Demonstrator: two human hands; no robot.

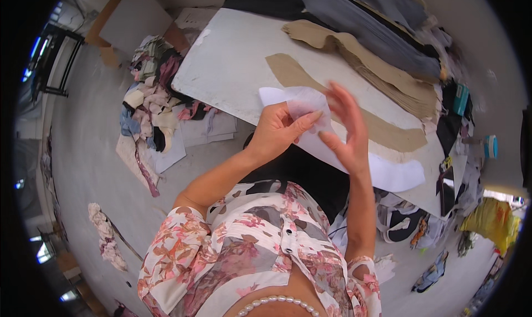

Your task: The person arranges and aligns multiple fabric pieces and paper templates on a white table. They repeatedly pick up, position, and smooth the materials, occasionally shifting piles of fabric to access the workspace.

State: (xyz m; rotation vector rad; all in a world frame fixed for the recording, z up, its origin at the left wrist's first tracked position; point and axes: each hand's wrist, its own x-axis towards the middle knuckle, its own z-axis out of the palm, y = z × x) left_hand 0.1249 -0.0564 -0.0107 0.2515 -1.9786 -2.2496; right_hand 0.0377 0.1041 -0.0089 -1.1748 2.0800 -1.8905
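With my left hand (pixel 277 129) I pinch a thin, see-through white sheet (pixel 310 102) between thumb and fingers, the grip closed on it. My right hand (pixel 348 133), blurred, is just beside it at its three o'clock; the thumb and fingers stand apart — whether they touch the sheet, I cannot tell. Below both hands is a curved white strip (pixel 396 175), which runs from ten o'clock to four o'clock; if the sheet is joined to it, I cannot see. Beyond it, a single tan strip (pixel 390 135) lies on the white table (pixel 221 59), from eleven o'clock to past three. Between one and two o'clock rests a stack of tan pieces (pixel 382 81), and behind it — dark grey cloth (pixel 366 31). A phone (pixel 447 192) is at four o'clock, near the table's edge.
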